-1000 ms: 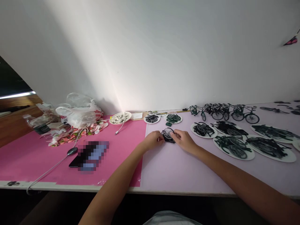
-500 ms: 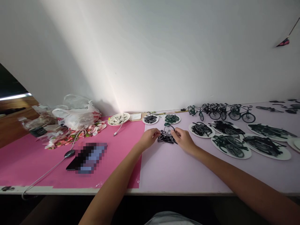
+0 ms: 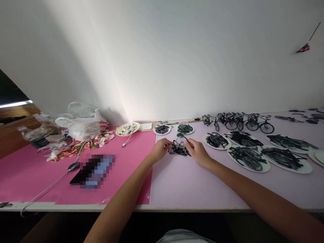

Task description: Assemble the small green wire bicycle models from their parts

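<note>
A small spoked bicycle wheel (image 3: 180, 141) stands tilted at the middle of the table, its right edge pinched between the thumb and fingers of my right hand (image 3: 196, 150). To its left, my left hand (image 3: 161, 150) has thumb and fingertips closed together near the wheel's left side; whatever small piece is between them is too small to make out. Beneath and just in front of the wheel lies a loose heap of black bicycle parts (image 3: 177, 151). Behind it are a plate of dark green parts (image 3: 185, 129) and a plate of black parts (image 3: 162, 129).
Several assembled miniature bicycles (image 3: 253, 123) stand along the wall. Oval plates of parts (image 3: 249, 158) spread to the right. Leftward are a phone (image 3: 93, 171), a cable with a black puck (image 3: 74, 166), artificial petals (image 3: 81, 146), a plastic bag (image 3: 82, 125) and a plate of pale pieces (image 3: 128, 129).
The whole view shifts slightly left. Both hands stay in almost the same pose, with the wheel still in my right hand.
</note>
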Demonstrator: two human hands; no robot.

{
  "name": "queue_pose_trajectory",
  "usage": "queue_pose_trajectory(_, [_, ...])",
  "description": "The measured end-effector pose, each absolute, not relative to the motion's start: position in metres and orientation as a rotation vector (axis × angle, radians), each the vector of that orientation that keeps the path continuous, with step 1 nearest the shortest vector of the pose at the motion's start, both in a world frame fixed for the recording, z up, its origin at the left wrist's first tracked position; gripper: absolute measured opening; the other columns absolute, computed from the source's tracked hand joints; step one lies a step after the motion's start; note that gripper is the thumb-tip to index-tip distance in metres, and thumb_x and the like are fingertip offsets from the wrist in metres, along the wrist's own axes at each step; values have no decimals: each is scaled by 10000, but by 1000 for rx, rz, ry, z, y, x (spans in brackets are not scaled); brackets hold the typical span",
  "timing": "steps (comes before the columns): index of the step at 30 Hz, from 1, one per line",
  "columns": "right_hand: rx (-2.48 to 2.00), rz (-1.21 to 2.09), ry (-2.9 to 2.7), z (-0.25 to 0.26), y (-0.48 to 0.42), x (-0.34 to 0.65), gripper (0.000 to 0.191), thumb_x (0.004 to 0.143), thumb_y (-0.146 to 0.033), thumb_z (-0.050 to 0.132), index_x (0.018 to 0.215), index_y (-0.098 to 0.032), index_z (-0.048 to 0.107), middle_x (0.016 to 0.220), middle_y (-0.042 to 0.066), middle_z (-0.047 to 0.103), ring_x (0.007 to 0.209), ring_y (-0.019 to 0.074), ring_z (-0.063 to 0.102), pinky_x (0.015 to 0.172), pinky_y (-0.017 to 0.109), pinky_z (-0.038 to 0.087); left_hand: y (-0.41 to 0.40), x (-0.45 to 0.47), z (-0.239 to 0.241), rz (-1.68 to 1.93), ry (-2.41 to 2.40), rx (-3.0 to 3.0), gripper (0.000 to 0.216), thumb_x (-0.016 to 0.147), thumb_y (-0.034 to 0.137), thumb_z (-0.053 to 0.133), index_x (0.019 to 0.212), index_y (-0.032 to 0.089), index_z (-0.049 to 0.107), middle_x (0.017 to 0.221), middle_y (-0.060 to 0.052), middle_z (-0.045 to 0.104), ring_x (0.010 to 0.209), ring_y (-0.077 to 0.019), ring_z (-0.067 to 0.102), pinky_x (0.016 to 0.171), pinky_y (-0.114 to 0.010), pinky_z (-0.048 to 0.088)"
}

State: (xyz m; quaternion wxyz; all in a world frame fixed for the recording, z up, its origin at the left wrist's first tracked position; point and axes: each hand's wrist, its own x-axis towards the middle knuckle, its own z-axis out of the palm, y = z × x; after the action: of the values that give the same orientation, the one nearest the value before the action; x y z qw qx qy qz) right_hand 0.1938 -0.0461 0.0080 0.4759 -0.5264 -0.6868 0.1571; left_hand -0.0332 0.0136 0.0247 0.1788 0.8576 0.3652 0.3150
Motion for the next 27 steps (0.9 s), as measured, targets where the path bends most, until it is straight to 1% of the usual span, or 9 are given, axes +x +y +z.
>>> queue_pose_trajectory(4, [-1275, 402, -1694, 7, -46, 195, 468, 1010, -575, 422, 712, -237, 297, 553, -60, 337, 512, 123, 325, 521, 272, 244, 19, -33, 21, 1056, 1135, 2244, 246, 932, 318, 614, 1047, 191, 791, 986, -97, 749, 823, -203, 668, 781, -323, 548])
queue_pose_trajectory(6, [-1262, 417, -1720, 8, -47, 194, 465, 1014, -571, 419, 713, -237, 296, 559, -56, 351, 519, 126, 336, 528, 274, 249, 21, -32, 19, 1095, 1121, 2080, 269, 912, 376, 654, 1032, 173, 784, 962, -101, 760, 814, -207, 680, 769, -327, 551])
queue_pose_trajectory(10, [-1254, 426, -1780, 10, -48, 193, 462, 1013, -551, 432, 702, -232, 308, 568, -49, 366, 539, 131, 352, 541, 277, 251, 20, -30, 21, 1086, 988, 1787, 388, 826, 484, 757, 981, 128, 761, 853, -89, 755, 765, -195, 672, 752, -324, 539])
queue_pose_trajectory(13, [-1245, 430, -1822, 9, -48, 193, 456, 1012, -534, 441, 697, -228, 317, 576, -46, 380, 551, 131, 354, 547, 277, 251, 15, -26, 23, 1040, 889, 1676, 444, 791, 534, 787, 944, 118, 752, 835, -77, 742, 772, -178, 647, 766, -312, 517])
queue_pose_trajectory(20, [-1247, 416, -1844, 5, -45, 195, 440, 1014, -514, 444, 707, -224, 321, 584, -43, 407, 563, 134, 366, 556, 276, 259, 10, -21, 22, 997, 822, 1564, 468, 739, 538, 840, 931, 121, 755, 837, -58, 715, 740, -138, 589, 744, -290, 480])
queue_pose_trajectory(27, [-1250, 410, -1839, 5, -45, 195, 432, 1020, -513, 437, 713, -224, 343, 585, -46, 414, 559, 133, 373, 558, 276, 260, 10, -21, 23, 1011, 817, 1588, 479, 743, 551, 837, 937, 122, 754, 848, -67, 729, 744, -148, 606, 741, -297, 490])
